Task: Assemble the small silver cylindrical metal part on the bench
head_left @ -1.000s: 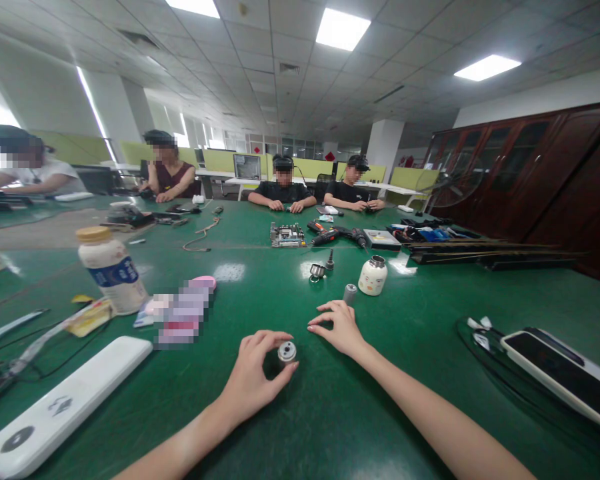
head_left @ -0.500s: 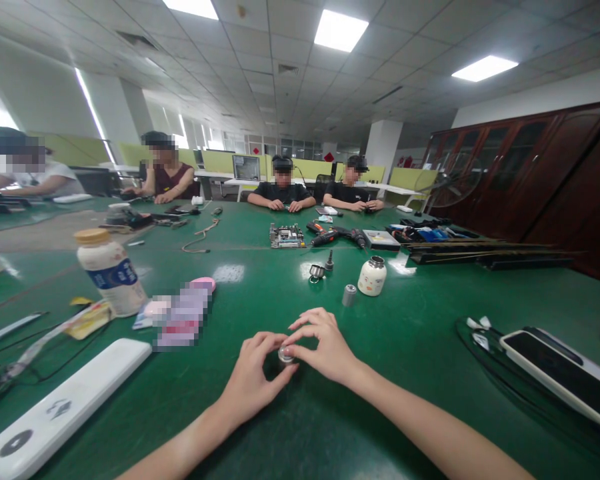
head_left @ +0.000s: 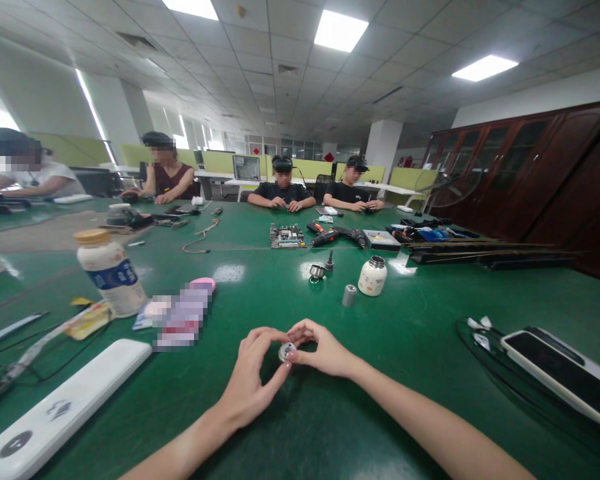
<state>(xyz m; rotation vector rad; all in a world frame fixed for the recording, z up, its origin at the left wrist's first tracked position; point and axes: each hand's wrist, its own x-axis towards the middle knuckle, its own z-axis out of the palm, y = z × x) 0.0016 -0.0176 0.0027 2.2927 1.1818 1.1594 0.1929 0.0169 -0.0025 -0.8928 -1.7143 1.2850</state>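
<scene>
Holding the cylinder (head_left: 287, 349) between them, the fingers of the left hand (head_left: 250, 375) and right hand (head_left: 329, 355) are set narrow around its rim. It looks rigid, fairly light and smooth enough to slip; its side wall, between opposed fingers, seems the surest hold.

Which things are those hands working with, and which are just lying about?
Working with:
metal piece, between left hand and right hand
perhaps the grey cylinder

Probably just lying about:
big bottle
cream pot
circuit board
</scene>
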